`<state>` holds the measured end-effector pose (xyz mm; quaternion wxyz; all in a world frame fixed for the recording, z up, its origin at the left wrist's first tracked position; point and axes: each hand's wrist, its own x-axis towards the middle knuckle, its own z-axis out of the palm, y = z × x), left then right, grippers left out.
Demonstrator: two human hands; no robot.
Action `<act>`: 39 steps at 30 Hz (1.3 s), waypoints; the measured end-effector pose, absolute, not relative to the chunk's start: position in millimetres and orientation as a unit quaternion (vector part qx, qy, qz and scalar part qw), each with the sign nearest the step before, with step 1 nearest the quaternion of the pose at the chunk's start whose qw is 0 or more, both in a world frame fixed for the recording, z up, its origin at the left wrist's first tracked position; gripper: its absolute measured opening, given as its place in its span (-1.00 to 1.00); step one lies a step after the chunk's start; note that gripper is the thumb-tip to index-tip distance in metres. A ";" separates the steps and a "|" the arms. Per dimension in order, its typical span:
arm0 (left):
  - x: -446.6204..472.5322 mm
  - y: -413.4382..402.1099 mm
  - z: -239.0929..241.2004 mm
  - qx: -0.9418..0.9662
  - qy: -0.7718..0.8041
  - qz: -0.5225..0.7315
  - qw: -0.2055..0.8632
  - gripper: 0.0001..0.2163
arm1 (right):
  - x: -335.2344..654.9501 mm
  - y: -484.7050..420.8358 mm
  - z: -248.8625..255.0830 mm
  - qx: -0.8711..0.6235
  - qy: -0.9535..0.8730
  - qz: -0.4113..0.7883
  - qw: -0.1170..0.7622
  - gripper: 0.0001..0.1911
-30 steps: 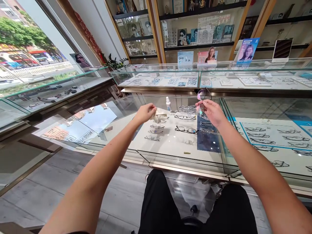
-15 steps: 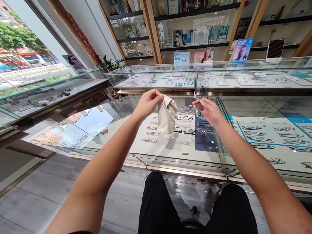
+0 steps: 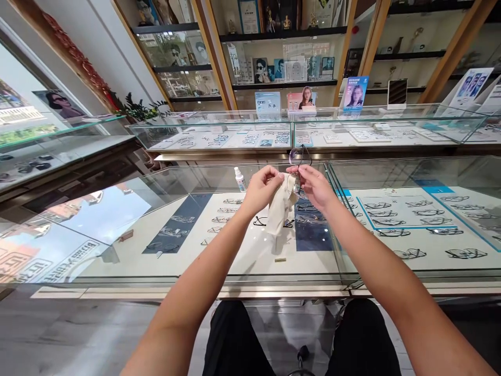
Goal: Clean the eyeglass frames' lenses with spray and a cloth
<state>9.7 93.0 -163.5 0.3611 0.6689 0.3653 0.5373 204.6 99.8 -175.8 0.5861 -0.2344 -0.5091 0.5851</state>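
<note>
My left hand (image 3: 265, 189) pinches the top of a cream cleaning cloth (image 3: 278, 211), which hangs down in folds over the glass counter. Close beside it, my right hand (image 3: 314, 185) is closed on a pair of eyeglasses (image 3: 296, 156), held by the frame with one lens raised above the fingers. The cloth's upper edge reaches the lower part of the glasses; whether it touches the lens I cannot tell. A small white spray bottle (image 3: 240, 180) stands on the counter just left of my left hand.
Beneath my hands is a glass display counter (image 3: 250, 266) holding rows of eyeglasses (image 3: 381, 213). A second glass case (image 3: 230, 137) runs behind it, with upright signs (image 3: 355, 94) on top. Another case (image 3: 58, 151) stands at the left. My knees (image 3: 235, 334) are below the front edge.
My hands have come together, bringing the cloth up to the eyeglasses. The view has swung to the right, and the spray bottle behind my left arm has come into sight.
</note>
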 end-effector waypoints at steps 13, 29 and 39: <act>6.0 85.2 -180.8 0.646 0.312 0.599 0.355 -0.60 | 192.4 99.1 -188.4 -0.279 -0.517 0.549 0.594 -0.66; -5.5 96.2 -182.3 0.559 0.344 0.669 0.349 -0.57 | 190.7 93.0 -190.1 -0.264 -0.610 0.529 0.527 -0.72; 0.1 90.8 -181.4 0.549 0.323 0.598 0.486 -0.56 | 190.6 93.2 -183.9 -0.270 -0.518 0.554 0.594 -0.63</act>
